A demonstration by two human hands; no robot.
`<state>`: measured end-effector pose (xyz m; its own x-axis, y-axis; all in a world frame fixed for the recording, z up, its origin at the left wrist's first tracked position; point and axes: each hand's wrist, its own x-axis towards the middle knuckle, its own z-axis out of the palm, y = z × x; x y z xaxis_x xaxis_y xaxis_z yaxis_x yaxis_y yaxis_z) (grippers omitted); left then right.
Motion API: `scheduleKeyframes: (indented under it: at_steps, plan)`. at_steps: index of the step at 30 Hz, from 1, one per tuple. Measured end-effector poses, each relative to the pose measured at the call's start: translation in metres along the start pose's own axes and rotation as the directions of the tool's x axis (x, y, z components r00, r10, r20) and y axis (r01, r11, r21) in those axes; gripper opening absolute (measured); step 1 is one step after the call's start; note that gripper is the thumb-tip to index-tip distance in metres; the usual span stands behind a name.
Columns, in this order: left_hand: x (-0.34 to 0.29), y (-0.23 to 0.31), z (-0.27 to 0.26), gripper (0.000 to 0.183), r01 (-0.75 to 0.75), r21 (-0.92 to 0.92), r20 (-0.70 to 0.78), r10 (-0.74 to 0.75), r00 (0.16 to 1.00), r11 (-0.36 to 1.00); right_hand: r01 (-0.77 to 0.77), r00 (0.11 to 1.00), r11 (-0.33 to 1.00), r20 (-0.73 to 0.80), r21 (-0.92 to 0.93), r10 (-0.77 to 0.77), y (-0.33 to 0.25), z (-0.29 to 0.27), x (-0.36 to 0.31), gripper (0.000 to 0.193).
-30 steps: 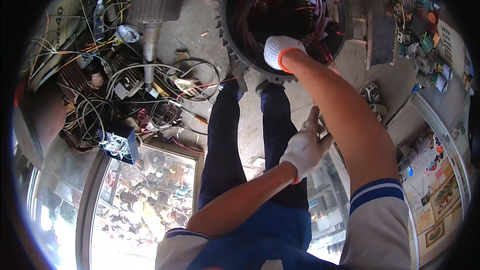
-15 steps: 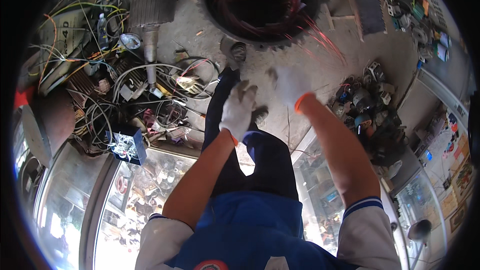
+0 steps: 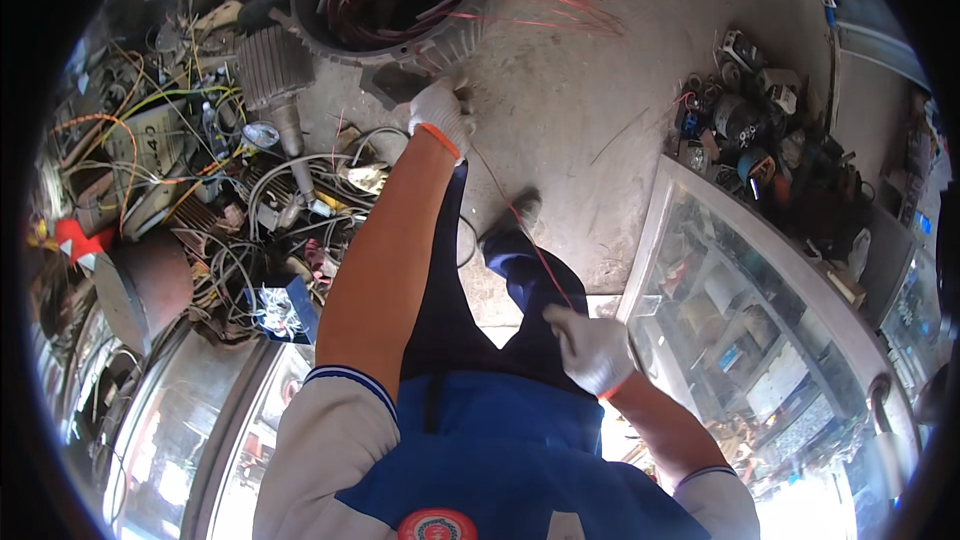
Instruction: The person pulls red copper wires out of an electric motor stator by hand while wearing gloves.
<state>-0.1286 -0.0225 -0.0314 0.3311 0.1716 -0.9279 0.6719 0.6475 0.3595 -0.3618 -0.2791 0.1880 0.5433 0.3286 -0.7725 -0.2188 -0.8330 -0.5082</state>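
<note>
And there's the switch: half a second ago both gloved hands were close together over the floor (image 3: 560,130), and now they're well apart. The left hand (image 3: 440,115) is up by the lower edge of the big motor stator (image 3: 388,52), fingers partly curled; whether it grips anything I can't tell. The right hand (image 3: 592,352), which was inside the stator's rim a second ago, is now back over the right thigh, thumb and fingers closed on a thin reddish wire (image 3: 515,210). That wire slants across the gap from beside the left hand down to the right, so this looks like a length being drawn out. The stator stands on the floor ahead, loose red winding leads (image 3: 545,2) fanning off to its right.
</note>
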Motion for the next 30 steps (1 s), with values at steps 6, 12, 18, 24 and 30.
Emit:
scheduleKeyframes:
  at_steps: [6,12,18,24,30]
  plan:
    - [-0.031,-0.009,0.014,0.017,-0.161,0.144,-0.11,0.177,0.978,0.976,-0.2,0.976,0.924,0.011,-0.325,0.215,0.168,0.109,-0.167,0.022]
    - [-0.018,-0.02,-0.019,0.032,-0.364,0.336,-0.001,0.387,0.922,0.868,-0.503,0.857,0.86,-0.183,-0.091,0.482,0.17,0.036,-0.139,0.028]
    - [-0.045,0.009,-0.01,0.036,-0.344,0.388,0.027,0.363,0.932,0.855,-0.018,0.872,0.955,-0.463,0.295,0.159,-0.031,-0.088,0.133,0.042]
    - [-0.079,0.048,-0.017,0.037,-0.089,0.219,0.124,0.062,0.99,0.972,0.012,0.996,0.942,-0.076,-0.335,-0.04,-0.21,-0.133,0.386,0.053]
    - [-0.132,0.073,-0.01,0.052,-0.104,0.363,0.374,-0.042,0.927,0.926,-0.074,0.962,0.773,0.159,-0.63,0.222,-0.249,-0.125,0.521,0.026]
